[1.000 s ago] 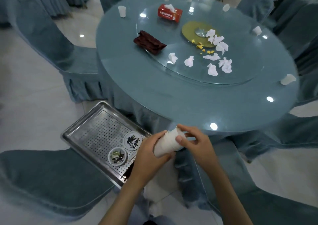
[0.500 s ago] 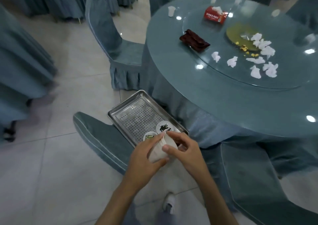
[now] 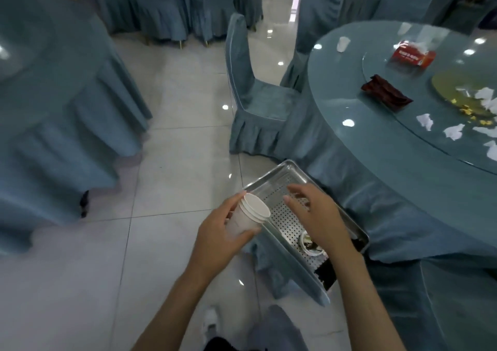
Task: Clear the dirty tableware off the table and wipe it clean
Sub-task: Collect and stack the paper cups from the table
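The right hand (image 3: 314, 216) hangs over the perforated stainless-steel tray (image 3: 271, 180) and hides most of a small round white dish (image 3: 309, 246) with dark scraps in it; only the dish's near rim shows beside the wrist. Something black (image 3: 326, 272) lies at the tray's near end, too dark to identify. The tray rests on a blue-grey covered chair seat (image 3: 271, 270), which it largely conceals.

To the right of the tray and beyond it, the round glass-topped table draped in blue-grey cloth (image 3: 376, 149) is cut off by the frame edge. The flat yellow disc (image 3: 451, 87) and the crumpled white tissues (image 3: 425, 121) on it are therefore only partly seen. Farther from the tray on that table lie a dark red folded wrapper (image 3: 386, 92), a red tissue box (image 3: 411, 56) and a single white paper cup (image 3: 343, 43), all blurred.

The stack of nested white paper cups (image 3: 248, 215) is held at the tray's left rim, tilted with its mouths towards the tray. The left hand (image 3: 217, 232) grasps the stack: its fingers (image 3: 238, 197) curl round the far side up to the top rim, and the thumb presses the near side. The right hand's fingers are spread and loosely bent, grasping nothing and clear of the cups.
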Demonstrator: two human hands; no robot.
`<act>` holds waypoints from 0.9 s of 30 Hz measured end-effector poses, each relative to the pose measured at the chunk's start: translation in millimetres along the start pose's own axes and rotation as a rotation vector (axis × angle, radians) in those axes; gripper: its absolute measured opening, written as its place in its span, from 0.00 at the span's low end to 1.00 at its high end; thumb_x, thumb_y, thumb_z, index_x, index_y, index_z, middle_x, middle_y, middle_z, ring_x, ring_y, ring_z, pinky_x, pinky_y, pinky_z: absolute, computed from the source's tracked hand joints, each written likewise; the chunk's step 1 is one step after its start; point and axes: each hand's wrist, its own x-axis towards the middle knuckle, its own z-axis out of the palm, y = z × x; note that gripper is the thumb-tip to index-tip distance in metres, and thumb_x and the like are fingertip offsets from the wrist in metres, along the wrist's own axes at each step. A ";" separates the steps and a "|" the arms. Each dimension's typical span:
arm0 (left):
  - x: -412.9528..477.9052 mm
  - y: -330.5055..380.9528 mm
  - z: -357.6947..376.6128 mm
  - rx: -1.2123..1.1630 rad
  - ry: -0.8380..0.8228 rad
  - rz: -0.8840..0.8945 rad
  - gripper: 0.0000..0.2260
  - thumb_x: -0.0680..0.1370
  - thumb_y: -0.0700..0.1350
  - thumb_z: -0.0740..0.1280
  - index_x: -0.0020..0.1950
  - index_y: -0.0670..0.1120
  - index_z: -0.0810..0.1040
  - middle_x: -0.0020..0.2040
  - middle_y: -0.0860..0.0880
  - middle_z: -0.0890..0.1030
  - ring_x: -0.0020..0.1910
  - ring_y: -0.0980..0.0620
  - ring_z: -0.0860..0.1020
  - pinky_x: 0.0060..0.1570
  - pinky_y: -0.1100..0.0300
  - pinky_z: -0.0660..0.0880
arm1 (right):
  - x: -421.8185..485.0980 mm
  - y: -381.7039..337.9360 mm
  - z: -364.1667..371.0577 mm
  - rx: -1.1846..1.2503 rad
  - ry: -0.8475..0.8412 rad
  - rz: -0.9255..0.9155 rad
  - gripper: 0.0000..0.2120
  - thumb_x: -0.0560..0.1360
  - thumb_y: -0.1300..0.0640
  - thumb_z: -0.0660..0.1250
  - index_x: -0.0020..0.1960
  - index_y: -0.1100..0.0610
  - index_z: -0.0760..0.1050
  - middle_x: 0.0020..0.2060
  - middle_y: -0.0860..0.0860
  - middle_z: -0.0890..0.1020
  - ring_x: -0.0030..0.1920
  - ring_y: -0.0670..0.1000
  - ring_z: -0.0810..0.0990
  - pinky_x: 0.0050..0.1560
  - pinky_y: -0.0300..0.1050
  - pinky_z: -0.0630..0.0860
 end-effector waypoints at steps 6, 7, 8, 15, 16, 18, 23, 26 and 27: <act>45.2 -44.6 -61.8 -0.020 0.048 -0.076 0.31 0.73 0.53 0.80 0.70 0.67 0.69 0.60 0.70 0.78 0.59 0.65 0.77 0.55 0.66 0.77 | 57.7 -17.6 53.5 -0.257 -0.033 0.016 0.16 0.81 0.44 0.64 0.67 0.45 0.76 0.61 0.42 0.80 0.57 0.44 0.79 0.59 0.51 0.81; 56.1 -50.9 -67.9 -0.022 0.050 -0.084 0.31 0.73 0.54 0.79 0.72 0.65 0.69 0.60 0.70 0.78 0.59 0.64 0.77 0.54 0.67 0.77 | 67.2 -18.7 60.5 -0.263 -0.043 0.029 0.15 0.82 0.44 0.63 0.67 0.44 0.76 0.61 0.41 0.80 0.57 0.43 0.79 0.59 0.50 0.81; 68.1 -57.5 -73.4 -0.020 0.048 -0.086 0.31 0.73 0.54 0.79 0.72 0.64 0.69 0.61 0.71 0.77 0.59 0.64 0.77 0.54 0.68 0.77 | 77.5 -19.6 67.6 -0.264 -0.050 0.039 0.15 0.82 0.44 0.64 0.67 0.44 0.76 0.62 0.41 0.80 0.56 0.43 0.79 0.59 0.49 0.81; 188.8 -94.3 -105.3 0.042 -0.003 -0.046 0.31 0.73 0.57 0.78 0.72 0.65 0.66 0.66 0.75 0.71 0.62 0.67 0.76 0.54 0.73 0.76 | 181.2 -18.3 103.3 -0.244 -0.049 0.129 0.14 0.82 0.48 0.66 0.66 0.47 0.77 0.62 0.44 0.80 0.57 0.45 0.80 0.57 0.42 0.76; 209.5 -96.6 -111.0 0.053 -0.017 -0.042 0.32 0.73 0.59 0.77 0.72 0.65 0.66 0.66 0.75 0.71 0.62 0.67 0.76 0.54 0.73 0.76 | 199.1 -19.4 106.0 -0.242 -0.040 0.142 0.14 0.82 0.48 0.66 0.66 0.48 0.78 0.62 0.44 0.81 0.57 0.46 0.80 0.57 0.44 0.77; 252.9 -99.4 -122.6 0.079 -0.050 -0.033 0.32 0.72 0.63 0.75 0.73 0.64 0.66 0.66 0.75 0.71 0.63 0.68 0.75 0.55 0.73 0.76 | 235.7 -22.1 109.9 -0.257 -0.017 0.163 0.14 0.81 0.48 0.67 0.65 0.49 0.79 0.61 0.45 0.81 0.56 0.47 0.81 0.56 0.43 0.77; 362.9 -107.0 -146.1 0.116 -0.124 -0.016 0.34 0.72 0.63 0.74 0.75 0.62 0.66 0.67 0.73 0.71 0.64 0.68 0.74 0.59 0.69 0.75 | 329.5 -35.9 110.0 -0.269 0.002 0.193 0.15 0.82 0.48 0.66 0.66 0.52 0.78 0.58 0.47 0.82 0.49 0.46 0.81 0.51 0.39 0.74; 419.4 -107.0 -156.6 0.128 -0.132 0.001 0.34 0.73 0.60 0.77 0.75 0.66 0.64 0.66 0.75 0.70 0.63 0.71 0.73 0.56 0.75 0.73 | 380.2 -46.0 109.4 -0.301 0.030 0.196 0.15 0.82 0.48 0.66 0.66 0.52 0.78 0.58 0.47 0.81 0.52 0.47 0.79 0.51 0.41 0.74; 438.2 -107.5 -159.3 0.126 -0.135 0.006 0.35 0.73 0.58 0.77 0.75 0.66 0.64 0.66 0.75 0.70 0.63 0.71 0.73 0.56 0.76 0.72 | 397.7 -49.0 109.8 -0.299 0.034 0.199 0.15 0.82 0.48 0.66 0.66 0.52 0.78 0.57 0.47 0.81 0.52 0.47 0.79 0.52 0.42 0.75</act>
